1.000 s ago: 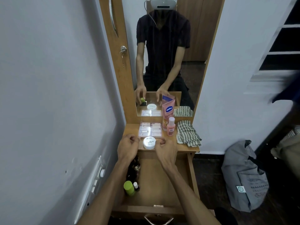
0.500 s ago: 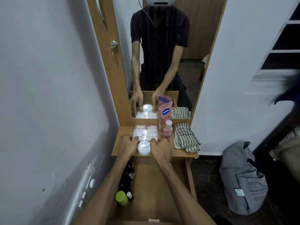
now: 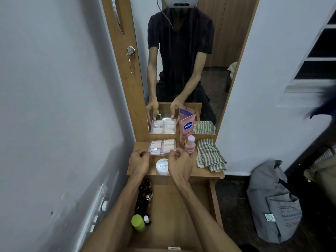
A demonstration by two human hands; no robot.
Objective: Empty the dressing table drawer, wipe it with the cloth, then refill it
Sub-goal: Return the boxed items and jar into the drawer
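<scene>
The left hand [image 3: 139,161] pinches the clear box [image 3: 162,147] at its nine o'clock corner; the right hand [image 3: 179,163] pinches the three o'clock corner. The box sits on the worktop [image 3: 205,172], the white jar [image 3: 162,166] at its six o'clock. Lift level with even grips, clearing the jar, before lowering toward the drawer [image 3: 174,211].

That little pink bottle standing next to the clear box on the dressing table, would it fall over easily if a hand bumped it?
Probably, yes. The pink bottle stands upright, tall for its narrow base, so a sideways knock would likely tip it. It looks like small plastic, so likely light and unlikely to break. It stands close to the right hand, whose fingers are at the clear box, so a bump seems possible.
</scene>
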